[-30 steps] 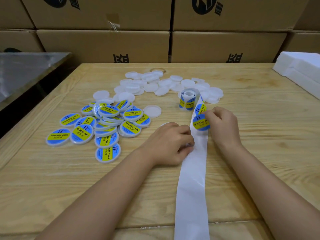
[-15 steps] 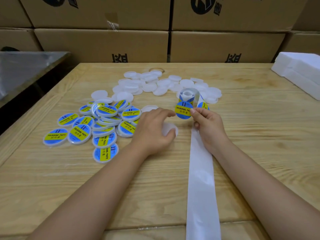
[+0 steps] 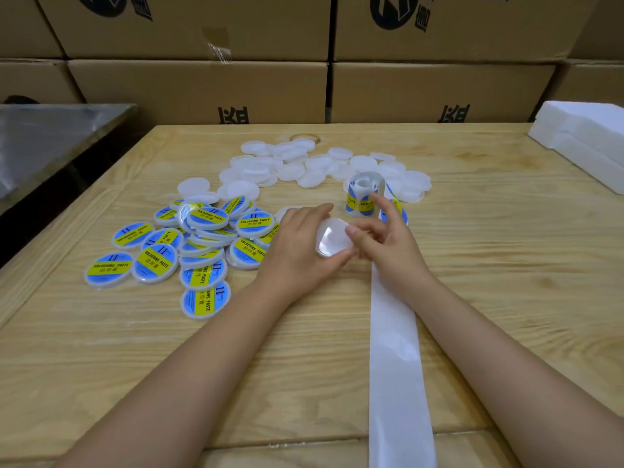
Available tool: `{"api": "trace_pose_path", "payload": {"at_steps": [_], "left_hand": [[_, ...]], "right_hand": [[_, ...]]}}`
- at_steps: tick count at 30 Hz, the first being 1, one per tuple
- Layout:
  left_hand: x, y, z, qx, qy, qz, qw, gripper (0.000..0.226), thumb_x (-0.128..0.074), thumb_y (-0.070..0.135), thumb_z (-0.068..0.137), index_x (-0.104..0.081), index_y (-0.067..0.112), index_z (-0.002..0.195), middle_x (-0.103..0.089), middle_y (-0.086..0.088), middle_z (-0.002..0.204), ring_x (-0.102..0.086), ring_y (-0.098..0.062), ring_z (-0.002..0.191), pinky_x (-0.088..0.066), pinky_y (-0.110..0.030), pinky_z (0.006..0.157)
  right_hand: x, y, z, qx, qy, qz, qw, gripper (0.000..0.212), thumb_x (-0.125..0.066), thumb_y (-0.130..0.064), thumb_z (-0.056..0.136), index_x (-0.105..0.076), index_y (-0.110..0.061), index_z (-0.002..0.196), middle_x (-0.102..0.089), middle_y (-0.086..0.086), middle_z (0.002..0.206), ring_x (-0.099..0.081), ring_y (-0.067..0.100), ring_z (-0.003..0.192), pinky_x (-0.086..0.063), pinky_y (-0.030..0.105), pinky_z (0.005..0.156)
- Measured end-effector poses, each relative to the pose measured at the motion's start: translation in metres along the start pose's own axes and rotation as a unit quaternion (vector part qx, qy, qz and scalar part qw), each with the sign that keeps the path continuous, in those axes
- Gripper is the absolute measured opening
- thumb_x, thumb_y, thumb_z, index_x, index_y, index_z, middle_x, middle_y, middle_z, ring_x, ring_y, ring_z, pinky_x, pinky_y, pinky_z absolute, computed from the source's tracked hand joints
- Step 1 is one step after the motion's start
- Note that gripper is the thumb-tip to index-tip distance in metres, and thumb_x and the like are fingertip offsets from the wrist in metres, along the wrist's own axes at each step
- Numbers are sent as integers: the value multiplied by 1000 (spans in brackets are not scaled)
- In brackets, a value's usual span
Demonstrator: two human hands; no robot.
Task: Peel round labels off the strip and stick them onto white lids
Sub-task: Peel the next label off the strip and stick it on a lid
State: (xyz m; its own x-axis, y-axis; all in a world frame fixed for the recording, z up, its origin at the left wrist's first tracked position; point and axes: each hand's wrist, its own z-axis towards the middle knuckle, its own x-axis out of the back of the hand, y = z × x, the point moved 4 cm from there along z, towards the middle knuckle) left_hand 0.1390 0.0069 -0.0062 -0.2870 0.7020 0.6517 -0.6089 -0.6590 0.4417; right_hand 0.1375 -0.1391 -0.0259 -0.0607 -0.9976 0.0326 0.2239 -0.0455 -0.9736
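Gripping a tilted white lid over the wooden table, the left hand curls round it. Fingertips of the right hand touch its edge, pinch unclear. The label roll stands just behind; the cardboard boxes are closed.

two hands, one lid
left hand grips the lid; right hand pinches its edge. roll and strip just beside, labelled lids left, blank lids behind.

The wooden table carries labelled lids at left, plain white lids at far centre, an upright label roll, its backing strip reaching the near edge, and foam blocks at far right.
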Motion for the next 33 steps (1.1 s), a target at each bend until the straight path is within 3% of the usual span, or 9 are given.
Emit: {"api": "trace_pose_path", "payload": {"at_steps": [4,7,11,14,18,21,25,28,33], "left_hand": [[-1,1,-1,0,-8,-44,999,67,-81,30,69,-55,2,124,-63,-8,111,-56,-26,101,-40,-27,87],[-3,-10,0,112,-38,-163,980,41,-68,21,84,-57,13,123,-59,3,106,-58,-13,91,-53,-30,72],[-5,-21,1,242,-85,-342,904,14,-50,2,94,-60,9,100,-63,-15,73,-58,-19,48,-51,-28,47],[-3,-19,0,294,-89,-433,848,11,-49,-3,92,-54,7,90,-63,-14,59,-64,-20,48,-54,-27,46],[-1,-19,2,321,-106,-496,800,12,-47,-2,93,-53,8,91,-67,-17,64,-68,-25,55,-57,-28,50],[-2,-18,1,312,-149,-501,793,14,-44,6,97,-57,7,93,-69,-18,75,-71,-24,63,-59,-29,58],[-4,-20,1,311,-148,-501,794,17,-42,6,98,-58,4,93,-70,-14,75,-71,-21,67,-59,-26,63],[-4,-22,2,315,-139,-503,793,17,-42,5,98,-57,2,93,-70,-14,77,-71,-20,68,-59,-25,65],[-3,-20,2,310,-148,-500,795,15,-42,4,98,-57,2,93,-69,-14,81,-71,-18,69,-58,-24,65]], "right_hand": [[-4,-2,-3,17,-31,-28,999,45,-58,-5,90,-41,-26,127,-58,-8,59,-54,5,61,-43,19,70],[-2,-7,-3,37,-30,-20,999,48,-54,0,91,-39,-23,131,-51,0,61,-49,1,55,-39,11,60],[-4,-11,-4,54,-34,-12,998,51,-51,2,92,-37,-28,132,-50,9,67,-48,3,56,-39,13,58],[-2,-10,-3,47,-15,14,999,59,-55,3,90,-32,-26,136,-55,6,68,-51,5,59,-41,16,61],[1,-4,0,42,1,10,999,64,-55,8,88,-30,-18,140,-59,-9,66,-55,1,63,-43,19,65],[1,-4,1,45,5,8,999,63,-56,7,87,-34,-22,139,-61,-2,72,-56,7,68,-44,23,68],[5,-9,2,59,25,16,998,49,-64,-1,84,-52,-36,116,-63,3,105,-56,11,79,-47,28,73],[9,-7,2,3,44,132,990,18,-69,-16,73,-66,-25,88,-67,-5,98,-58,8,83,-44,26,73],[9,0,3,-73,24,191,979,17,-67,-19,68,-66,-8,81,-70,5,87,-58,23,91,-42,31,85]]}}
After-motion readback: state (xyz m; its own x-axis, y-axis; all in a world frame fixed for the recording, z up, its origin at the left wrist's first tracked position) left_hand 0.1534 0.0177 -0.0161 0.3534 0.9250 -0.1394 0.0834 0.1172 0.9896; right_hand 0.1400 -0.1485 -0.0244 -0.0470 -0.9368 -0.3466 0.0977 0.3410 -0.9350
